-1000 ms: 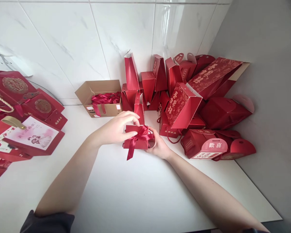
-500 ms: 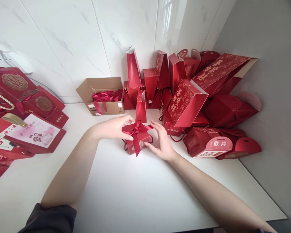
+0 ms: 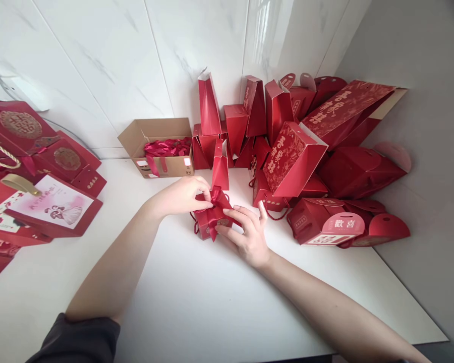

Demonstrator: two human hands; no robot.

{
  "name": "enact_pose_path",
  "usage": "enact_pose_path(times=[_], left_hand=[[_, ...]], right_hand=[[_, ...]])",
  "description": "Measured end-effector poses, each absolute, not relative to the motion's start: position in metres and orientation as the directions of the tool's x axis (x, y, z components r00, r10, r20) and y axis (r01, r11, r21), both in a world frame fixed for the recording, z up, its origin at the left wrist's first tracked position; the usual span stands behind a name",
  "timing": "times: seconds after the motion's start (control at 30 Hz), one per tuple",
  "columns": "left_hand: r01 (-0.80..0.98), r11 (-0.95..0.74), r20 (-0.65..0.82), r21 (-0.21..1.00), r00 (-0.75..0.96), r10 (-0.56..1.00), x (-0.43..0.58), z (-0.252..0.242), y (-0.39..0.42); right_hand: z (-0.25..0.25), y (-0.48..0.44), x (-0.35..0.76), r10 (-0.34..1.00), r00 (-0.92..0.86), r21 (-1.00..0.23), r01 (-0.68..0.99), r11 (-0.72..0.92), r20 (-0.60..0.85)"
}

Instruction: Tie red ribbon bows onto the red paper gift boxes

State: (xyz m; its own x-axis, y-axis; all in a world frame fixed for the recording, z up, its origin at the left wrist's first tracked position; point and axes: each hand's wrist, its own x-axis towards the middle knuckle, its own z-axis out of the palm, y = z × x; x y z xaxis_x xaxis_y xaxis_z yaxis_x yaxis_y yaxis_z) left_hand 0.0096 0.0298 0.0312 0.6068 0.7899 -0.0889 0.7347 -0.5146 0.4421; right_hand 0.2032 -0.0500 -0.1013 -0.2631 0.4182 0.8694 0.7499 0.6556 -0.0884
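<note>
Ribbon (image 3: 212,220) is pinched in the left hand's (image 3: 185,195) fingertips; just below them sits the red box (image 3: 204,229), the right hand's (image 3: 251,241) loosely spread fingers against it (probably for steadiness).

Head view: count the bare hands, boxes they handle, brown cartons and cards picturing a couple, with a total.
Bare left hand and right hand: 2
Small red cardboard box with shiny red ribbon: 1
Open brown cardboard carton: 1
Pink-and-white rectangular card: 1
Total: 5
</note>
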Motion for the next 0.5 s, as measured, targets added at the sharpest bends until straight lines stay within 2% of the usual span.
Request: enact_pose_path(times=[0.33, 0.5], left_hand=[[0.719, -0.521, -0.076, 0.46, 0.616, 0.784, 0.0138, 0.0263, 0.0313], [0.71, -0.515, -0.069, 0.48, 0.616, 0.785, 0.017, 0.0247, 0.0306]], right_hand=[[-0.1046, -0.0501, 0.2051, 0.387, -0.34, -0.098, 0.63, 0.77, 0.857], [-0.1049, -0.0495, 0.2064, 0.396, -0.366, -0.09, 0.63, 0.772, 0.842]])
